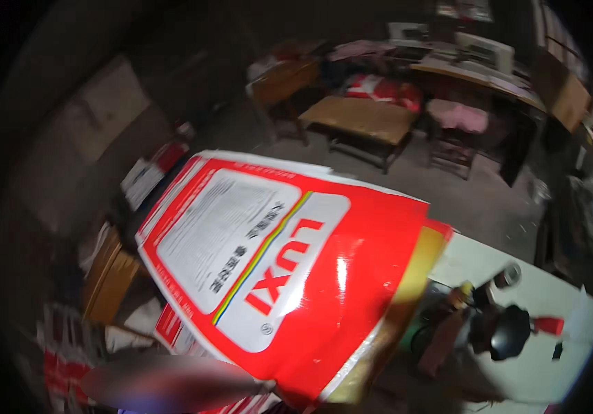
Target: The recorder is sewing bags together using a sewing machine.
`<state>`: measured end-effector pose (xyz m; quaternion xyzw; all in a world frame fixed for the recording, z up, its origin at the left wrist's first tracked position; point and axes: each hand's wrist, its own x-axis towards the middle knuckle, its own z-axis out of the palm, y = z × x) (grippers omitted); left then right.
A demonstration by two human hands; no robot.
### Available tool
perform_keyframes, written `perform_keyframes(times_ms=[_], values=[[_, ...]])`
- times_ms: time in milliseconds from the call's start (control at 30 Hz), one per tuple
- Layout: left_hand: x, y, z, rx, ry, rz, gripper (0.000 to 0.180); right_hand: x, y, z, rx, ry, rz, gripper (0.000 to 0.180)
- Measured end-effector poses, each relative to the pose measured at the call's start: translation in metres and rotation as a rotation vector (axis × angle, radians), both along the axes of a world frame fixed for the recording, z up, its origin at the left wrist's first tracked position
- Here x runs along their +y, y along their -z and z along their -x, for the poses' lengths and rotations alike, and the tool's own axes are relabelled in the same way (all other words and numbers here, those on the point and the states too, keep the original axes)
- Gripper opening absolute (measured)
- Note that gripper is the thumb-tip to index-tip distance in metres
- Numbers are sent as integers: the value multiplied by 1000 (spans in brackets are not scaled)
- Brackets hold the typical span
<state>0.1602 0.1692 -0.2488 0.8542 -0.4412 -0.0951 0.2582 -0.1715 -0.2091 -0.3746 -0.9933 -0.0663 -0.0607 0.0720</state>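
A large glossy red and white printed sack (pixel 351 276) fills the middle of the view, lifted flat and tilted, with a yellow inner side showing along its right edge. My left forearm comes in blurred from the lower left, and my left hand (pixel 258 386) meets the sack's lower edge and appears to grip it. My right hand is not visible and may be hidden behind the sack.
Stacks of similar red and white sacks (pixel 68 366) lie at the lower left beside a wooden stool (pixel 110 276). A white table (pixel 545 359) at the lower right bears a sewing machine and small items. A wooden bench (pixel 362 117) and another sewing table (pixel 482 69) stand farther back.
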Motion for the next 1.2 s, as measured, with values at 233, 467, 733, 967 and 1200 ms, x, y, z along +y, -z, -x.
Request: perform_keyframes(times_ms=[233, 467, 733, 967, 1200], values=[[-50, -52, -54, -61, -148, -40, 43, 11, -37, 23, -112, -48, -106, 46], [-63, -90, -91, -158, -168, -24, 44, 66, -101, 28, -261, 31, -157, 41], [-60, -81, -109, -181, -118, 52, 45, 89, -181, -37, -22, 114, -169, 44], [-39, -44, -45, -293, -186, 117, 47, 74, -200, -67, 123, 105, -190, 48], [-36, 31, 115, -148, -783, -302, 37, 56, -162, 14, 376, -28, -278, 53]])
